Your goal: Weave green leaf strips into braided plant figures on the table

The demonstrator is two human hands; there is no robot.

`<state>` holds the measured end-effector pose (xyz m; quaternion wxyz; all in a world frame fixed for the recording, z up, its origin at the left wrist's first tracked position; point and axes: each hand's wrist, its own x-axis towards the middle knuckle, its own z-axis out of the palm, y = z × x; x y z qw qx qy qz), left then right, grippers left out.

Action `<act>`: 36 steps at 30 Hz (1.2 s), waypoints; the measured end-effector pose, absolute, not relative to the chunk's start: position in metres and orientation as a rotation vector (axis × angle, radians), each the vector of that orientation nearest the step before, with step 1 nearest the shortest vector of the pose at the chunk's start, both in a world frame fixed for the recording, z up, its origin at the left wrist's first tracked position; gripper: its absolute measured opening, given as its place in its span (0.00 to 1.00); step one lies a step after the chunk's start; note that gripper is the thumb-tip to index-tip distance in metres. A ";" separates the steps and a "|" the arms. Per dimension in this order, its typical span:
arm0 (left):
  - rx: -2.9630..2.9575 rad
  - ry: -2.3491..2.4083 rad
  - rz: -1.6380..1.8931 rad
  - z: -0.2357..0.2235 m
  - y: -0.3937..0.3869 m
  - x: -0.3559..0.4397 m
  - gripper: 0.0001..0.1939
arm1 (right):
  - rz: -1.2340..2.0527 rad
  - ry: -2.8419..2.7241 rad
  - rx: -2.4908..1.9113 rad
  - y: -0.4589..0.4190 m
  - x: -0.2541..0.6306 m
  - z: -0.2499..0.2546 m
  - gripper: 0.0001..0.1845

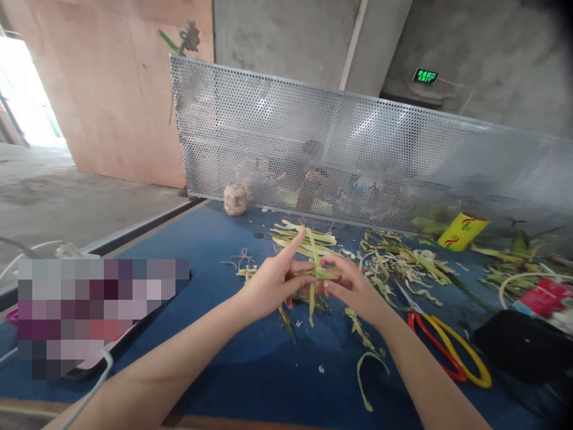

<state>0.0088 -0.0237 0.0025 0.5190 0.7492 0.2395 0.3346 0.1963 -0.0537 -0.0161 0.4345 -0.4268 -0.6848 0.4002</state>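
Both my hands meet over the middle of the blue table (pixel 242 370). My left hand (pixel 275 283) pinches one side of a small piece of crossed green plant strips (pixel 319 272), its index finger stretched up and away. On the other side, the fingers of my right hand (pixel 356 286) are closed on the same piece. One strip of it stands upright and hangs below the fingers. Just behind the hands lies a stack of pale green flat strips (pixel 329 237). Scraps of peeled plant (pixel 360 331) lie beneath and in front of the right hand.
Scissors (pixel 441 340) with red and yellow handles lie right of my right forearm, near a black item (pixel 521 345). A heap of plant shavings (pixel 407 263), a yellow container (pixel 463 232) and a ball of twine (pixel 235 199) stand before the perforated metal screen (pixel 286 137).
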 end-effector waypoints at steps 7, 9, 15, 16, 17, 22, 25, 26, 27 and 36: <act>2.238 0.637 0.849 0.010 -0.029 0.004 0.36 | 0.997 -1.882 -1.062 -0.057 0.198 -0.010 0.19; 2.291 0.667 0.900 0.009 -0.027 0.004 0.35 | 0.893 -1.935 -1.095 -0.057 0.200 -0.008 0.21; 2.439 0.769 0.996 0.000 -0.023 0.006 0.32 | 0.638 -2.038 -1.128 -0.057 0.200 -0.011 0.10; 2.462 0.805 0.995 -0.001 -0.022 0.007 0.31 | 0.649 -2.032 -1.096 -0.057 0.199 -0.012 0.12; 2.478 0.839 0.996 -0.003 -0.022 0.007 0.30 | 0.683 -2.015 -1.067 -0.057 0.198 -0.014 0.15; 2.468 0.892 1.033 -0.008 -0.023 0.012 0.25 | 1.000 -1.734 -1.079 -0.050 0.185 -0.027 0.21; 2.625 1.012 0.960 -0.010 -0.026 0.014 0.25 | 1.055 -1.599 -1.141 -0.048 0.178 -0.031 0.24; 2.689 1.051 0.947 -0.010 -0.026 0.014 0.26 | 1.031 -1.585 -1.163 -0.049 0.177 -0.031 0.24; 2.737 1.077 0.951 -0.010 -0.027 0.014 0.26 | 0.996 -1.585 -1.183 -0.050 0.176 -0.031 0.23; 2.840 1.256 0.700 -0.007 -0.026 0.015 0.33 | 0.247 -1.795 -1.425 -0.047 0.187 -0.032 0.12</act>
